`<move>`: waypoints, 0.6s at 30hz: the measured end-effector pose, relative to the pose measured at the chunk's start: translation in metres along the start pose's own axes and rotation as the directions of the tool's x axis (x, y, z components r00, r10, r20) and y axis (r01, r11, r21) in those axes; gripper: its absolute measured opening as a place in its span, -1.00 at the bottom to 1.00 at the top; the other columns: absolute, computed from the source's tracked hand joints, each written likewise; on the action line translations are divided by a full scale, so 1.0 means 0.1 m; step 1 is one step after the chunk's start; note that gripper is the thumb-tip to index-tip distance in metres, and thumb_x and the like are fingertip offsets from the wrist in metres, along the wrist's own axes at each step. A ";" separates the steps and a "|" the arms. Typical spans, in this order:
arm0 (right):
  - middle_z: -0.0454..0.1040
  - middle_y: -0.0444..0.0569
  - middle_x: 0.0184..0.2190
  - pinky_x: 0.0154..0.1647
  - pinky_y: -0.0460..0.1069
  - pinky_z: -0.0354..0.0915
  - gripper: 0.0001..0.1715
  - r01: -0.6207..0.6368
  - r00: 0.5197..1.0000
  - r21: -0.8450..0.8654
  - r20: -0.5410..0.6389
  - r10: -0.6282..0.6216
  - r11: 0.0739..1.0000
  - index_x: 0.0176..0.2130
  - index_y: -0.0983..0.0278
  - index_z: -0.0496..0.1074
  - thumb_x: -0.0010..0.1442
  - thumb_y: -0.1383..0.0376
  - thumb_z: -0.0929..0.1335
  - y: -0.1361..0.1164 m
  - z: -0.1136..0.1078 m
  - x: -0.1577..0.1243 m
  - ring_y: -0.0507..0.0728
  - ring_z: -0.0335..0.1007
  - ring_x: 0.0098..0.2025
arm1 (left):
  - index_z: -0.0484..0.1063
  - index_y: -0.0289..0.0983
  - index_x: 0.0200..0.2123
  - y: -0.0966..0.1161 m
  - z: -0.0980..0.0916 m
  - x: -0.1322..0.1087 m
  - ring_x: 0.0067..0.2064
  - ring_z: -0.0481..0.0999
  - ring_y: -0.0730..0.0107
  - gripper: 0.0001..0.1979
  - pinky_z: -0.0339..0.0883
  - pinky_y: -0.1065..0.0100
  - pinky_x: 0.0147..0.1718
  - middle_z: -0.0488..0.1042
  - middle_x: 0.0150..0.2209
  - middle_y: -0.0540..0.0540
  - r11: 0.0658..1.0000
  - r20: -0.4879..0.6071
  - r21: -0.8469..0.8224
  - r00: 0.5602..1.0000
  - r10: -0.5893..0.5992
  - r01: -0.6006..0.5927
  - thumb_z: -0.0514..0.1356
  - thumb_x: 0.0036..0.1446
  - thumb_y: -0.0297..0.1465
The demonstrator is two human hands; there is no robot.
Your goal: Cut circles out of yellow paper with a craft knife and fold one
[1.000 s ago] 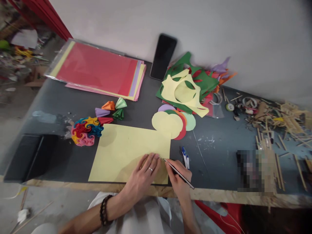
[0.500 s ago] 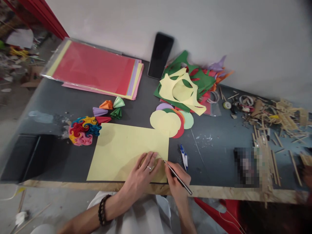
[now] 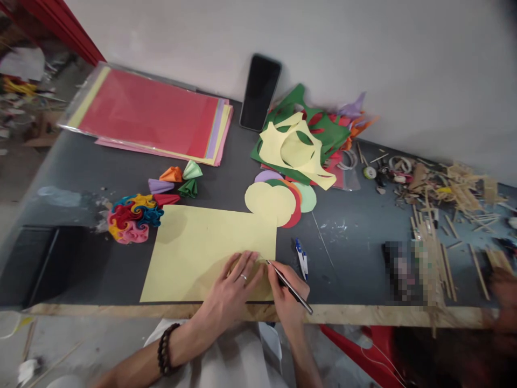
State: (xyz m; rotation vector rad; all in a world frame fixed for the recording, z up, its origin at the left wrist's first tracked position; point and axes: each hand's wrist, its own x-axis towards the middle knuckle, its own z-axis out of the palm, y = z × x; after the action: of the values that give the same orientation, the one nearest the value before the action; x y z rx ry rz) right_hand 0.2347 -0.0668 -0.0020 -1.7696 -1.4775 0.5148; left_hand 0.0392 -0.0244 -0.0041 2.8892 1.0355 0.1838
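A pale yellow sheet of paper (image 3: 194,237) lies flat at the table's front edge. Spread over its lower right part, my left hand (image 3: 234,280) presses down with fingers stretched; whatever may lie beneath the palm is hidden. My right hand (image 3: 288,288), beside the sheet's right edge, grips a dark metallic pen (image 3: 293,291), its tip on the paper close to my left fingers. Two blue-and-white pens (image 3: 301,258) rest just right of the sheet. Overlapping paper circles (image 3: 270,199) in yellow, red, green, orange and purple touch its upper right corner.
Folded paper pieces (image 3: 172,175) and a colourful felt-like cluster (image 3: 135,218) lie left. Behind are sleeved coloured sheets (image 3: 149,113), a leaning phone (image 3: 260,91) and cut-out scraps (image 3: 299,143). Wooden sticks (image 3: 446,258) and tape rolls (image 3: 399,164) fill the right side. A dark case (image 3: 36,264) sits left.
The view has shifted slightly, so most things appear a little further left. The pen tip has moved slightly left on the sheet; my left hand stays pressed there.
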 end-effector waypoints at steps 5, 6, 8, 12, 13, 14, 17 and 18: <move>0.72 0.04 -0.30 -0.33 0.00 0.55 -0.75 0.011 0.999 -0.004 0.040 -0.011 1.000 -0.02 0.03 0.62 0.35 0.28 0.41 0.04 0.02 0.01 0.13 0.69 -0.33 | 0.31 -0.18 0.39 0.01 0.01 0.01 0.43 0.35 0.16 -0.41 0.25 0.09 0.38 0.40 0.42 -0.13 1.000 0.002 0.001 1.000 -0.002 0.002 0.08 0.31 -0.42; 0.71 0.03 -0.31 -0.34 -0.02 0.54 -0.75 0.015 0.999 -0.005 0.043 -0.015 1.000 -0.02 0.02 0.62 0.35 0.28 0.40 0.04 0.02 0.01 0.11 0.68 -0.33 | 0.30 -0.18 0.39 0.01 0.00 0.01 0.43 0.35 0.16 -0.41 0.26 0.09 0.38 0.40 0.41 -0.13 1.000 0.002 0.005 1.000 -0.003 0.003 0.08 0.30 -0.43; 0.70 0.01 -0.31 -0.33 -0.05 0.53 -0.75 0.001 0.999 -0.020 0.040 0.000 1.000 -0.02 0.04 0.62 0.36 0.28 0.39 0.03 0.02 0.00 0.08 0.66 -0.34 | 0.30 -0.19 0.40 0.02 0.00 0.01 0.42 0.37 0.16 -0.41 0.28 0.08 0.36 0.42 0.40 -0.13 1.000 0.001 0.015 1.000 -0.006 0.006 0.06 0.31 -0.43; 0.68 -0.03 -0.31 -0.26 -0.05 0.54 -0.79 -0.054 0.998 -0.070 0.012 0.055 0.996 -0.07 0.18 0.63 0.38 0.29 0.38 -0.02 0.05 -0.02 0.08 0.64 -0.31 | 0.30 -0.22 0.39 0.04 -0.03 0.03 0.41 0.39 0.13 -0.44 0.31 0.05 0.36 0.43 0.39 -0.16 0.999 0.019 0.031 1.000 -0.011 0.011 0.05 0.34 -0.41; 0.68 -0.03 -0.32 -0.25 -0.05 0.54 -0.79 -0.052 0.999 -0.071 0.008 0.053 0.996 -0.08 0.21 0.63 0.38 0.29 0.38 -0.03 0.05 -0.02 0.08 0.63 -0.32 | 0.30 -0.23 0.39 0.04 -0.04 0.03 0.41 0.39 0.12 -0.44 0.31 0.05 0.36 0.43 0.39 -0.17 0.999 0.023 0.032 1.000 -0.011 0.010 0.05 0.35 -0.41; 0.67 -0.04 -0.33 -0.25 -0.05 0.54 -0.80 -0.044 0.999 -0.068 0.009 0.045 0.997 -0.09 0.23 0.64 0.38 0.29 0.38 -0.04 0.05 -0.02 0.08 0.63 -0.32 | 0.30 -0.23 0.39 0.04 -0.05 0.03 0.41 0.38 0.12 -0.44 0.31 0.05 0.36 0.43 0.39 -0.17 0.999 0.027 0.034 1.000 -0.010 0.009 0.05 0.35 -0.40; 0.66 -0.04 -0.36 -0.29 -0.07 0.52 -0.81 -0.029 0.999 -0.069 0.016 0.031 0.997 -0.10 0.26 0.64 0.37 0.32 0.39 -0.06 0.04 -0.03 0.07 0.62 -0.36 | 0.31 -0.21 0.39 0.04 -0.05 0.03 0.42 0.37 0.13 -0.44 0.33 0.06 0.36 0.43 0.39 -0.15 0.999 0.027 0.038 1.000 -0.011 0.010 0.07 0.34 -0.41; 0.65 -0.04 -0.37 -0.31 -0.07 0.52 -0.81 -0.027 0.999 -0.075 0.017 0.029 0.997 -0.11 0.26 0.64 0.37 0.33 0.39 -0.07 0.03 -0.03 0.07 0.61 -0.37 | 0.31 -0.20 0.38 0.04 -0.04 0.03 0.42 0.37 0.13 -0.44 0.33 0.06 0.36 0.43 0.39 -0.14 0.999 0.027 0.041 1.000 -0.012 0.011 0.08 0.33 -0.41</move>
State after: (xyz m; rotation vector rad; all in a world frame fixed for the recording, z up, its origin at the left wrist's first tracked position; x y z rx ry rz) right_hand 0.2275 -0.0686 0.0010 -1.8509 -1.5043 0.4970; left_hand 0.0436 -0.0255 0.0011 2.9124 1.0632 0.1242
